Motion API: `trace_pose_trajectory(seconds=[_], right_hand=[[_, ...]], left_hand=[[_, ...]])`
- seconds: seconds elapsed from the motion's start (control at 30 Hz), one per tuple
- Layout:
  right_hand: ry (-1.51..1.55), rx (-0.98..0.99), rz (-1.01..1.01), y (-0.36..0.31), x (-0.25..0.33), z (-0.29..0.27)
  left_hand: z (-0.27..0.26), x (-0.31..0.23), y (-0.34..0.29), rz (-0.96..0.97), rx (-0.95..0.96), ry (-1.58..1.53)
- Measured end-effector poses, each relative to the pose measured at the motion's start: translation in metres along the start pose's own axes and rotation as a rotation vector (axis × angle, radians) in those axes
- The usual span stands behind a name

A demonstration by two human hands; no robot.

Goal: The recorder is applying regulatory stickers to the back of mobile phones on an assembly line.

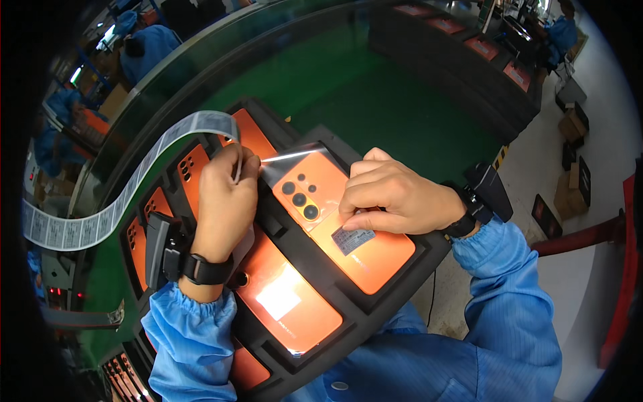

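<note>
In the head view, both forearms reached up over a black tray [432, 254]. The left hand [228, 191] was closed on the end of a label strip [74, 233]. The right hand [382, 191], fingers curled, touched a grey label [355, 242] on an orange phone [385, 264] lying in the tray; gripping or merely pressing, I couldn't tell. The strip's far end was cut off.

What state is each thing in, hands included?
Left hand: closed on the label strip
Right hand: fingers curled, thumb at the grey label
Label strip: curved in an arc
Orange phone beneath right hand: back up
Grey label: on that orange phone
Black tray: holding several orange phones
</note>
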State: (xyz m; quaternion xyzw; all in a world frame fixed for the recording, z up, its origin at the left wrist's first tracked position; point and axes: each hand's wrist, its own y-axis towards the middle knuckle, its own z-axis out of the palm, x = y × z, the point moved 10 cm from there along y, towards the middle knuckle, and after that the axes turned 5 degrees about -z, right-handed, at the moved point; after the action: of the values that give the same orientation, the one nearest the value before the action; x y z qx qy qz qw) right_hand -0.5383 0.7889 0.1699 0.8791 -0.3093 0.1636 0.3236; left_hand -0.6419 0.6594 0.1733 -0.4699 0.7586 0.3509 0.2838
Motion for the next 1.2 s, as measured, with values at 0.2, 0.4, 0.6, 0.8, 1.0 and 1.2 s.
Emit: trace_pose_trajectory(seconds=[0.2,0.4,0.6,0.8,1.0,1.2], right_hand=[[-0.033,0.04,-0.021,0.002,-0.004,0.002],[0.024,0.049,-0.033,0.004,-0.005,0.003],[0.025,0.068,-0.033,0.005,-0.006,0.005],[0.009,0.098,-0.031,0.005,-0.007,0.007],[0.009,0.115,-0.032,0.006,-0.007,0.009],[0.006,0.123,-0.029,0.005,-0.009,0.01]], left_hand=[[-0.001,0.016,0.001,-0.139,0.058,-0.234],[0.0,0.017,0.001,-0.145,0.061,-0.25],[0.001,0.017,0.0,-0.168,0.078,-0.237],[0.002,0.016,0.0,-0.163,0.083,-0.239],[0.001,0.016,0.0,-0.121,0.065,-0.285],[0.001,0.016,0.001,-0.134,0.064,-0.288]])
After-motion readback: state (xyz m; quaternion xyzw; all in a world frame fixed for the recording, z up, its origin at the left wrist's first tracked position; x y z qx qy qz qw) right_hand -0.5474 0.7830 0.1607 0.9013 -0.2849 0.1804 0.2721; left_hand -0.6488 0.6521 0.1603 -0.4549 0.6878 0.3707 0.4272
